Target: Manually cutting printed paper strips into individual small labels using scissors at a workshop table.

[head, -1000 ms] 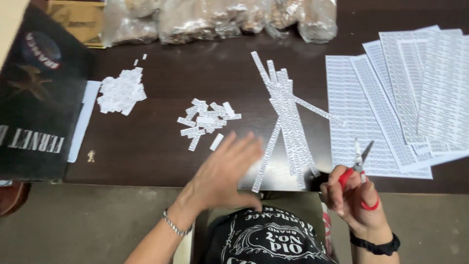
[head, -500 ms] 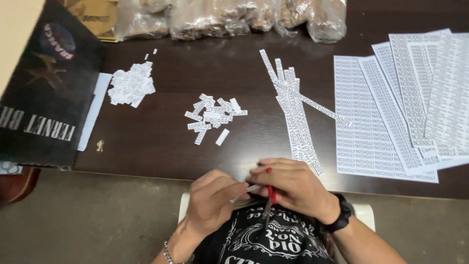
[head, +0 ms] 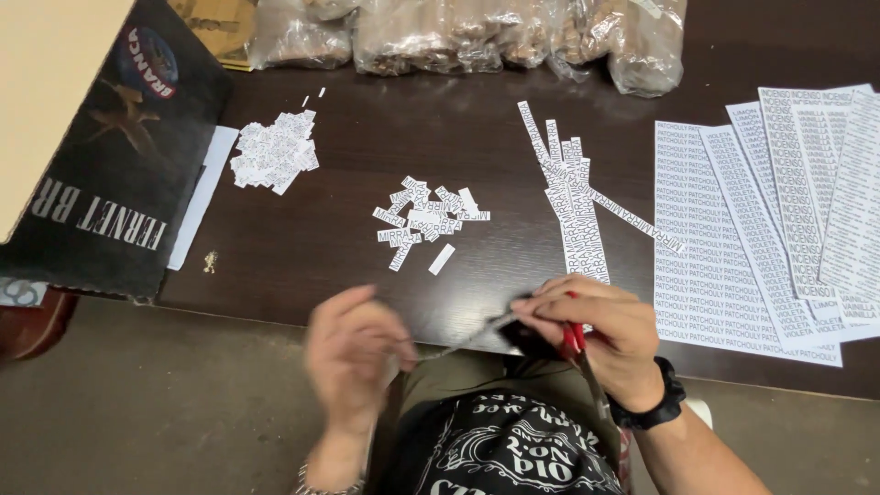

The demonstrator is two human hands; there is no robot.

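On the dark wooden table (head: 477,119), a black cardboard box (head: 101,174) lies flat at the left edge, and clear plastic bags (head: 477,37) of brownish contents line the far side. At the right, several white printed sheets (head: 733,247) fan out over one another. A bundle of long cut paper strips (head: 573,206) lies near the middle, running toward the person. Left of it sit two loose heaps of small cut labels, one in the middle (head: 426,225) and a denser one farther left (head: 273,151). Nothing lies between the hands and these heaps.

Both hands hover at the near table edge, above the person's lap. The right hand (head: 596,325), a black band at its wrist, has its fingers closed around red-handled scissors (head: 573,341), whose blades point left. The left hand (head: 353,353) is blurred; its fingers are curled, pinching the end of a thin paper strip (head: 458,344). That strip stretches between the two hands, its right end meeting the scissor blades just beside the right fingers.
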